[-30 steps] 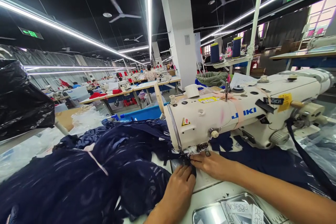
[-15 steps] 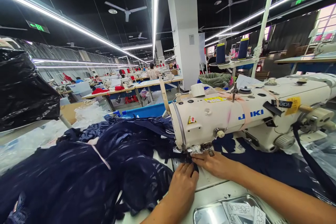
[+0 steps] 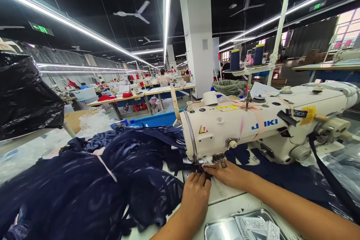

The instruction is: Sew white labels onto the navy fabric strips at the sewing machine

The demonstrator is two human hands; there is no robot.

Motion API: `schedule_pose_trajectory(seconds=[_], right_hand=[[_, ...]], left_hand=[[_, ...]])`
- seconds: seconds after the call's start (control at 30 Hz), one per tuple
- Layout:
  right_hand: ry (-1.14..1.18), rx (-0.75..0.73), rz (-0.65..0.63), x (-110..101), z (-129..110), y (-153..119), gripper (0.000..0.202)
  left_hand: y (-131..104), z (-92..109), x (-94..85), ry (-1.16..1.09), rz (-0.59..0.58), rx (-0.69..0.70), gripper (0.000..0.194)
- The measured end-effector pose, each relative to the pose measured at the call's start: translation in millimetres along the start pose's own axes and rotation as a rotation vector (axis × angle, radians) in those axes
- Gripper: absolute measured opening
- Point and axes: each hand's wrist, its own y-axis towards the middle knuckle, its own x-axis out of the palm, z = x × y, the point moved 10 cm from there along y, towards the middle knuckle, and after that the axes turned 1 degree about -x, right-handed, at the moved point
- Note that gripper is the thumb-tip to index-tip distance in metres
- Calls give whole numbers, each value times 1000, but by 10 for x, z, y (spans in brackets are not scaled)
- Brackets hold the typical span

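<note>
A white sewing machine (image 3: 225, 127) stretches across the right half of the view. Under its needle end lies a small piece of dark fabric (image 3: 207, 176). My left hand (image 3: 196, 195) rests on that fabric just in front of the presser foot, its fingers bent together and pressing the cloth. My right hand (image 3: 229, 174) reaches in from the right, fingertips closed on the fabric's edge close beside the foot. The hands nearly touch. A large heap of navy garments (image 3: 92, 180) covers the table left of the machine. The needle itself is too small to make out.
A metal tray (image 3: 209, 228) with printed white labels (image 3: 253, 223) sits at the front edge. A black plastic bag (image 3: 28, 93) hangs at the left. Navy thread cones (image 3: 234, 60) stand behind the machine. People sit at distant tables.
The view has shifted slightly, so the machine appears a little further left. Both hands stay at the needle end on the dark fabric, with hardly any movement.
</note>
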Motion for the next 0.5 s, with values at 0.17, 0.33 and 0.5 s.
schedule_pose_trajectory(seconds=[0.17,0.33,0.5], right_hand=[[1,32,16,-27,33,8,44],[-15,57,49,-89,24,6,43],[-46,15,108,-155,-8,6,37]], left_hand=[[34,-25,-37,37,30,-18,20],[23,-23,-63,25,52,-25,16],[-94,-127,-118,-33,-46,-97,20]])
